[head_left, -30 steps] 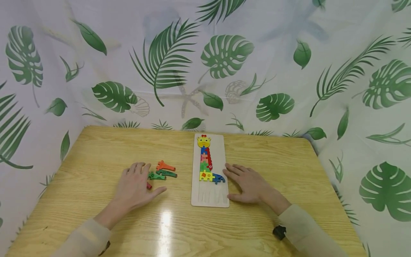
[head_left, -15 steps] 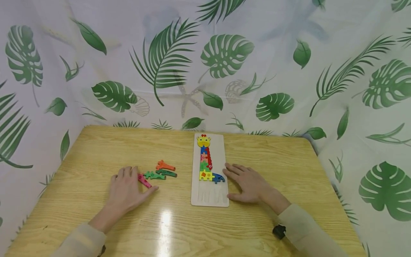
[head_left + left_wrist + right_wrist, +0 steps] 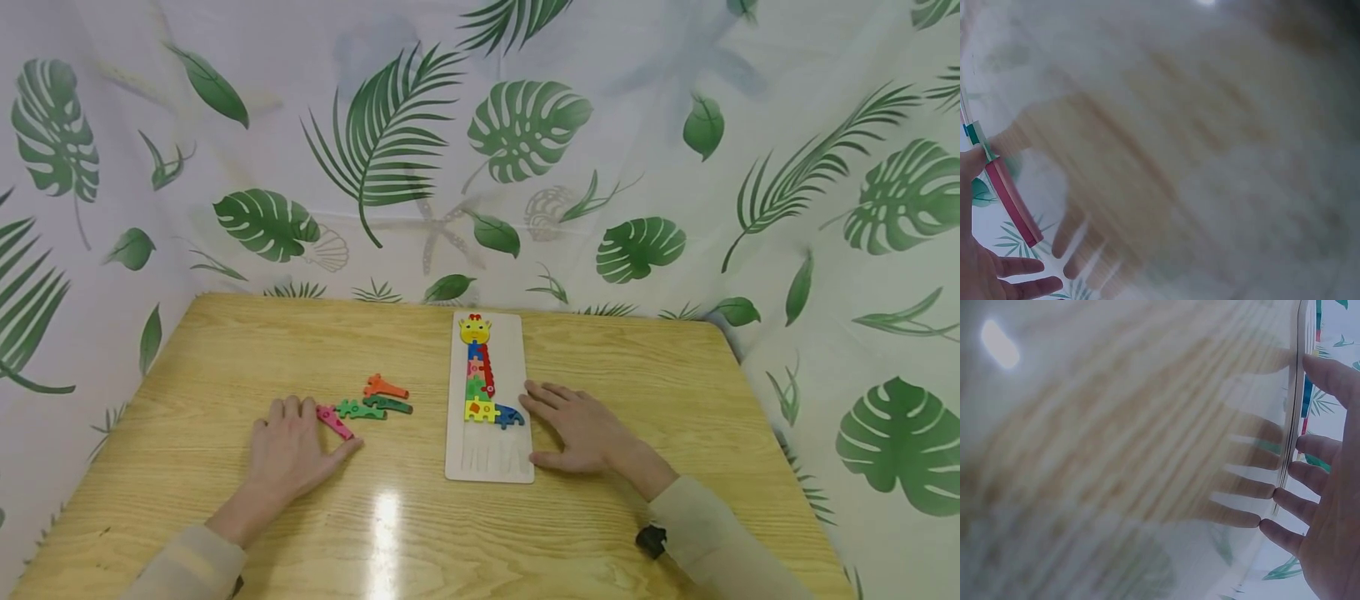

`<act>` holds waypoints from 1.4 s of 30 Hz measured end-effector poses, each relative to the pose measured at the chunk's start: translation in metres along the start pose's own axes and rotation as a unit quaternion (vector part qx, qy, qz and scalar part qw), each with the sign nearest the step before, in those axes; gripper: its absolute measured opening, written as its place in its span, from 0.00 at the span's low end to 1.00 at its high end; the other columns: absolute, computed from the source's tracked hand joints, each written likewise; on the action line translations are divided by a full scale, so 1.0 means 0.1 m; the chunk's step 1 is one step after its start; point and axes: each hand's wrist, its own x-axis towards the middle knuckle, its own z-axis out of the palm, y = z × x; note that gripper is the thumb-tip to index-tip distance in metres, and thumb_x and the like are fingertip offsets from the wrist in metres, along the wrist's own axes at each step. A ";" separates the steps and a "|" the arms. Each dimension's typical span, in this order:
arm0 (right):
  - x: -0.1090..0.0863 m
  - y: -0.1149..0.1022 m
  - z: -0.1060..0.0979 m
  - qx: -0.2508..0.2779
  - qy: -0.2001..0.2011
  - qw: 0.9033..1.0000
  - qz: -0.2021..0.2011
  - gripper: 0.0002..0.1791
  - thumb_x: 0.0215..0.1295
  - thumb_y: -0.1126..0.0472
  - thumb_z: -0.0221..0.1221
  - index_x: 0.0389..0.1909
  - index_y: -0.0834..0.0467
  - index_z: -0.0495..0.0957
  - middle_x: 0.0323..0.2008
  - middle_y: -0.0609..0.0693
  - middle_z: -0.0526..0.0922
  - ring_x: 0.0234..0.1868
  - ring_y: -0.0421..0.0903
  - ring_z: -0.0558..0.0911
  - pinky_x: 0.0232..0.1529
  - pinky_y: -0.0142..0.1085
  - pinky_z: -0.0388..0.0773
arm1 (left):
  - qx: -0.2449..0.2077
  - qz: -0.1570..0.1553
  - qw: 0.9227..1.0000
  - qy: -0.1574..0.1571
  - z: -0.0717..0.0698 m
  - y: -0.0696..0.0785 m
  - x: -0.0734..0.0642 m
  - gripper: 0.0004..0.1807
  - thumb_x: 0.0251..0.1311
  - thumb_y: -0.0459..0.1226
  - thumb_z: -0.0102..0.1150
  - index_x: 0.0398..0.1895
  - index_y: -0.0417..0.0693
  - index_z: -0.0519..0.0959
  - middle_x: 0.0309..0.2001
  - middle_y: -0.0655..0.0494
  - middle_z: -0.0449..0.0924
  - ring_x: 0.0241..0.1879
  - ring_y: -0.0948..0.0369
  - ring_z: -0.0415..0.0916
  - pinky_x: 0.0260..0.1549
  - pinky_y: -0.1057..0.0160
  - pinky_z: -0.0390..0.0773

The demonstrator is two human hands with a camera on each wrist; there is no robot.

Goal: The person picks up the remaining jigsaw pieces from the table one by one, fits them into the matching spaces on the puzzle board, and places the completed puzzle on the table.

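Observation:
My left hand [image 3: 291,454] rests on the table left of the loose puzzle pieces, with thumb and fingers spread. Its thumb lies at the lower end of a pink puzzle piece [image 3: 335,422], its forefinger near the upper end; in the left wrist view a small gap shows between that fingertip and the pink piece [image 3: 1015,203]. My right hand [image 3: 581,429], fingers straight, touches the right edge of the wooden puzzle board [image 3: 506,350]. On the board several pieces form a giraffe [image 3: 477,387] with a yellow head, a red mane and a blue piece at its rear.
Close to the pink piece lie a light green piece [image 3: 362,410], a dark green piece [image 3: 388,404] and an orange piece [image 3: 386,387]. The lower board shows outlined leg shapes. A leaf-patterned cloth [image 3: 420,167] hangs behind the wooden table [image 3: 615,350].
My left hand has drawn back to the left, uncovering the pink piece, which has shifted slightly left in the last half second. My right hand stays at the board's edge.

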 end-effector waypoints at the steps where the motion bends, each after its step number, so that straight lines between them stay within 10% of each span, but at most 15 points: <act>1: 0.00 0.00 0.00 -0.001 -0.001 1.000 0.001 0.51 0.67 0.25 0.54 0.83 0.50 0.59 0.85 0.51 0.58 0.83 0.59 0.62 0.75 0.63 0.68 | 0.001 0.000 1.000 0.000 0.00 -0.01 0.00 0.58 0.56 0.77 0.56 0.57 0.27 0.76 0.46 0.33 0.79 0.40 0.44 0.73 0.34 0.46 0.78; 42: 0.00 0.00 0.03 0.010 0.004 1.000 0.003 0.51 0.67 0.26 0.55 0.83 0.49 0.59 0.85 0.50 0.58 0.83 0.58 0.61 0.76 0.63 0.67 | -0.016 0.015 1.000 -0.021 -0.02 -0.06 0.06 0.52 0.57 0.76 0.57 0.56 0.34 0.79 0.51 0.33 0.80 0.48 0.39 0.78 0.40 0.40 0.82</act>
